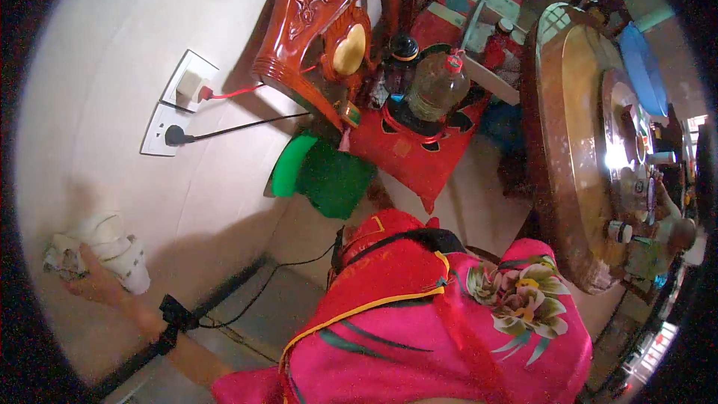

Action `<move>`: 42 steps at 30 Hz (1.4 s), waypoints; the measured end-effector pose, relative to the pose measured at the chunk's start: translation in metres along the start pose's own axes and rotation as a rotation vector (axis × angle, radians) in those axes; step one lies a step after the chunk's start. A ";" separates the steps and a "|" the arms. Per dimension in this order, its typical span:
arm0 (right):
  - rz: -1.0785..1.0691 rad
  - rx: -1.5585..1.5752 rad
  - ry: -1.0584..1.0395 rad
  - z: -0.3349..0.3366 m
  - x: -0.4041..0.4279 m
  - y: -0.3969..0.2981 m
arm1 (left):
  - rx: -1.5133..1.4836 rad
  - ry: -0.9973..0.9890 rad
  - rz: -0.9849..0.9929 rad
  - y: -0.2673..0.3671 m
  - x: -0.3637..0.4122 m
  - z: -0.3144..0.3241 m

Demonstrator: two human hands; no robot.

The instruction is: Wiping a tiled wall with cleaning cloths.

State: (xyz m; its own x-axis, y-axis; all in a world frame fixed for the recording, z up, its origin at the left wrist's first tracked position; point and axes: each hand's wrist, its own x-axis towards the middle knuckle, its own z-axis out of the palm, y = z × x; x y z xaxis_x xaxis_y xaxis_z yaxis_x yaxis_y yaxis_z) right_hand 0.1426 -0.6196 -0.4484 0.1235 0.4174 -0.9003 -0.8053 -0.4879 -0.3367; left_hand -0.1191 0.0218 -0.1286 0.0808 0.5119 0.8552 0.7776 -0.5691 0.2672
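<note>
At the far left, my left hand (84, 280) grips a crumpled white cloth (132, 261) with small dark marks and holds it against the pale wall (112, 123). A black strap (176, 314) circles that wrist, and a thin black cable runs from it. My right hand is out of view. Above and to the right of the cloth, a double wall socket (160, 129) holds a black plug (178, 136) and a pale adapter (190, 87) with a red cable. My pink floral top and red apron (370, 280) fill the lower middle.
A carved wooden seat (314, 0) stands by the wall near a green plastic container (331, 179). Beyond my body, a large plastic bottle (435, 87) with a red cap stands over a red cover (415, 151). A round wooden table (578, 123) with jars is at right.
</note>
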 end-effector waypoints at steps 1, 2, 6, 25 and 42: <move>0.001 -0.011 -0.002 0.001 0.002 -0.001 | -0.017 0.005 -0.001 -0.005 0.002 0.002; 0.002 -0.019 -0.001 0.001 0.002 -0.001 | -0.035 0.004 -0.003 -0.011 0.002 0.007; 0.012 -0.064 -0.040 0.001 0.012 -0.011 | 0.349 0.031 0.112 -0.011 0.006 -0.003; 0.110 -0.573 -0.074 0.040 0.062 -0.127 | 0.189 0.045 0.198 -0.015 0.003 0.002; -0.631 -1.143 -0.977 0.282 -0.021 -0.288 | -0.331 -0.562 -0.436 0.117 -0.102 -0.020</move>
State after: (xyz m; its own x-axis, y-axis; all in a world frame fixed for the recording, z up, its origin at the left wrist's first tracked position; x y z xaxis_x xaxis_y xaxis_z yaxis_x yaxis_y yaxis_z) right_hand 0.2084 -0.2718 -0.2544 -0.5042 0.8423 -0.1904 0.1074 -0.1576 -0.9816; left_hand -0.0495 -0.1100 -0.1758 0.1831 0.9317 0.3138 0.5926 -0.3593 0.7209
